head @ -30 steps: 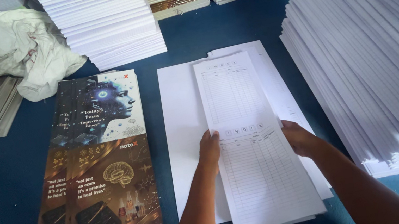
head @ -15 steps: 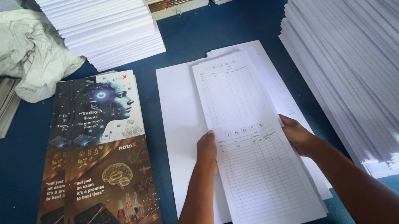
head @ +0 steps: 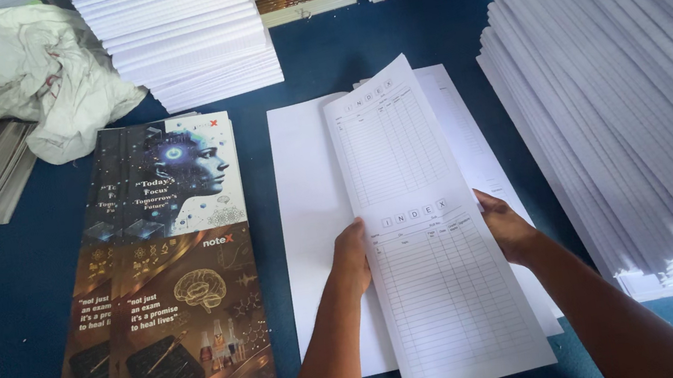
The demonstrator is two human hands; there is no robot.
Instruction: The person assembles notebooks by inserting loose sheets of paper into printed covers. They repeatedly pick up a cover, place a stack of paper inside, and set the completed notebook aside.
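Fingers of the left hand curl onto the left edge of a long ruled sheet, apparently pinching it, the far end lifted and slanted off the blank white sheets beneath; it seems held by both edges to square it over that pile; printed covers lie fanned further left. The right hand grips the opposite edge the same way, beside the tall paper stack. Against half a second earlier, the sheet has swung clockwise and risen at its far end; hands unchanged.
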